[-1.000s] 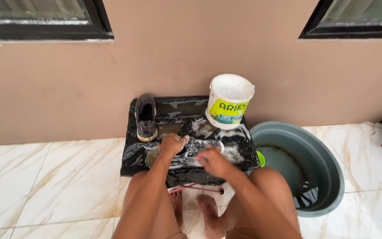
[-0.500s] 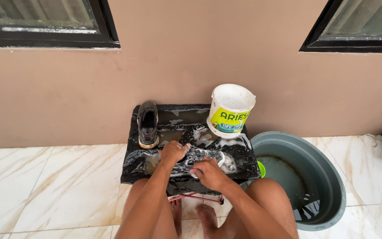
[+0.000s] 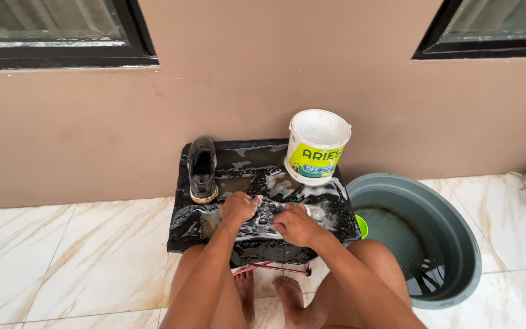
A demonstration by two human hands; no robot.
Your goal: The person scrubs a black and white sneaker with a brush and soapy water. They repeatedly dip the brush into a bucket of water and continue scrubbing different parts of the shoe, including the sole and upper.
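A dark, soap-covered shoe (image 3: 264, 220) lies on its side on a low table draped in wet black plastic (image 3: 184, 234). My left hand (image 3: 238, 208) grips the shoe's left end. My right hand (image 3: 294, 224) is curled over its right end, and white foam shows between the two hands. Whether the right hand also holds something small is hidden. A second dark shoe (image 3: 202, 169) stands upright at the table's back left, apart from both hands.
A white plastic bucket (image 3: 316, 146) stands at the table's back right, against the tan wall. A large grey-green basin (image 3: 458, 244) with a little water sits on the tiled floor to the right. A small green object (image 3: 363, 226) pokes out between table and basin. My bare feet are under the table.
My right hand has slid up and left along the soapy shoe, closer to my left hand. The left hand has kept its hold. The view has shifted slightly.
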